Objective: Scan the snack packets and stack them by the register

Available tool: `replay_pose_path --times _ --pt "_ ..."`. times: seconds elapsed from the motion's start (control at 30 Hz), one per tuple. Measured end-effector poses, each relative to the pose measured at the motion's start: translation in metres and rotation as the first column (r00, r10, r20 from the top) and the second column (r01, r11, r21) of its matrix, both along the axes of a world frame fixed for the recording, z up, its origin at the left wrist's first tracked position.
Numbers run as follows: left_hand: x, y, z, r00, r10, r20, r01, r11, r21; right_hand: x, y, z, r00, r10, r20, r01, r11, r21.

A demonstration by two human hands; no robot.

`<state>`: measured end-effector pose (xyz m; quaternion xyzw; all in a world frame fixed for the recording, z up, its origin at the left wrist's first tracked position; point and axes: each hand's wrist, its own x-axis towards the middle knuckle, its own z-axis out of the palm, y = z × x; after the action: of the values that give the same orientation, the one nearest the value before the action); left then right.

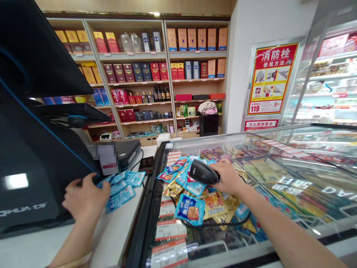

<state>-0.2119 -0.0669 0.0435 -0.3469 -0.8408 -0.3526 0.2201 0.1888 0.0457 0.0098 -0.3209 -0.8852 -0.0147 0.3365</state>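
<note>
My right hand is closed around a black barcode scanner, held over a pile of small snack packets on the glass lid of a chest freezer. The scanner's cable loops across the lid below the pile. My left hand rests on the white counter with fingers curled, touching a few blue snack packets beside the black register. Whether it grips one I cannot tell.
A black register screen fills the left. A small black device lies by the freezer's edge. Wooden shelves of boxed bottles and cartons line the back wall. A red fire-hydrant poster and a refrigerated display case stand at right.
</note>
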Motion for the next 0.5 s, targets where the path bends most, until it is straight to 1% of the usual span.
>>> replay_pose_path --times 0.07,0.1,0.13,0.17,0.2,0.23,0.27,0.33,0.4,0.43,0.47,0.5 --pt "0.007 0.004 0.000 0.995 -0.034 -0.089 0.033 0.999 -0.011 0.001 0.002 0.000 1.000 -0.010 -0.008 0.010 1.000 -0.004" --pt "0.010 0.007 0.000 0.990 -0.088 -0.107 0.084 0.996 -0.038 0.001 0.002 -0.001 1.000 -0.014 -0.010 0.014 1.000 -0.005" --pt "0.013 0.012 -0.002 0.980 -0.168 -0.104 0.161 0.984 -0.077 0.002 0.003 -0.001 1.000 -0.019 -0.012 0.019 1.000 -0.006" --pt "0.017 0.017 -0.004 0.960 -0.269 -0.081 0.259 0.959 -0.114 0.002 0.004 -0.001 1.000 -0.023 -0.013 0.023 1.000 -0.005" --pt "0.023 0.023 -0.008 0.923 -0.381 -0.042 0.372 0.917 -0.143 0.002 0.004 -0.001 1.000 -0.025 -0.014 0.025 1.000 -0.002" --pt "0.030 0.029 -0.011 0.870 -0.493 0.007 0.488 0.858 -0.161 0.002 0.004 -0.001 1.000 -0.026 -0.016 0.026 1.000 0.002" --pt "0.040 0.034 -0.015 0.801 -0.596 0.058 0.595 0.784 -0.176 0.002 0.004 -0.001 0.999 -0.026 -0.020 0.026 1.000 0.007" --pt "0.063 0.043 -0.022 0.657 -0.738 0.152 0.752 0.627 -0.204 0.002 0.003 0.000 0.999 -0.026 -0.025 0.026 1.000 0.012" --pt "0.087 0.051 -0.026 0.538 -0.815 0.217 0.838 0.489 -0.241 0.002 0.003 0.001 0.999 -0.031 -0.024 0.031 0.999 0.013" --pt "0.098 0.054 -0.027 0.495 -0.836 0.238 0.861 0.436 -0.260 0.002 0.003 0.002 0.999 -0.035 -0.020 0.035 0.999 0.012" --pt "0.107 0.057 -0.028 0.465 -0.848 0.254 0.875 0.396 -0.278 0.002 0.003 0.002 0.999 -0.040 -0.015 0.040 0.999 0.011" --pt "0.113 0.061 -0.028 0.447 -0.854 0.266 0.882 0.369 -0.294 0.002 0.003 0.002 0.999 -0.043 -0.012 0.043 0.999 0.012"
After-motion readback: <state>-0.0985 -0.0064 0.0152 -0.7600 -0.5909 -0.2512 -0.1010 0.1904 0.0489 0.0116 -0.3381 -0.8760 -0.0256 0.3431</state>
